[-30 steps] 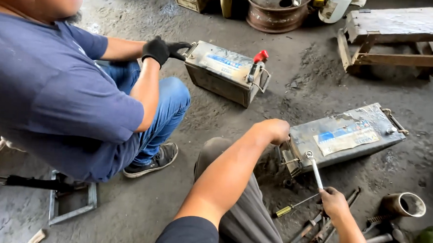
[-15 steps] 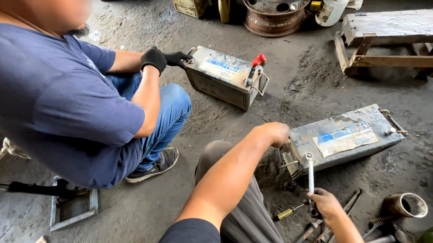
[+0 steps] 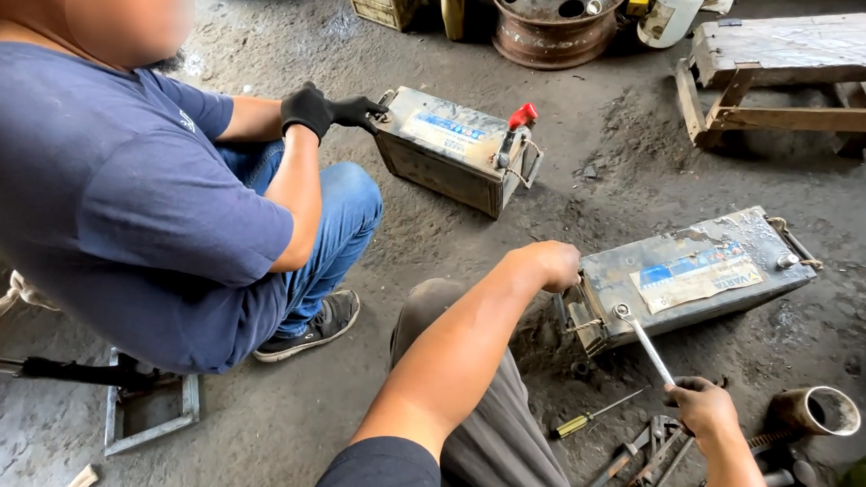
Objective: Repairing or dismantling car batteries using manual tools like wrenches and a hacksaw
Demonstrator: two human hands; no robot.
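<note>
A dirty grey battery (image 3: pixel 697 270) lies tilted on the ground in front of me. My left hand (image 3: pixel 550 264) rests closed against its near left end, by the handle. My right hand (image 3: pixel 704 406) grips the lower end of a silver wrench (image 3: pixel 645 344), whose ring end sits on the battery's near terminal. A second battery (image 3: pixel 454 147) with a red terminal cap stands further back. A seated person in a blue shirt touches its left end with a black-gloved hand (image 3: pixel 323 112).
Pliers and cutters (image 3: pixel 640 467), a yellow-handled screwdriver (image 3: pixel 591 416) and a hammer lie by my right knee. A metal pipe piece (image 3: pixel 819 410) sits at the right. A wooden bench (image 3: pixel 805 66), a rusty wheel rim (image 3: pixel 557 15) and crates stand at the back.
My right hand has slid slightly down and left with the wrench, which stays on the terminal. The view shifted a little. The other person's gloved hand stays on the far battery.
</note>
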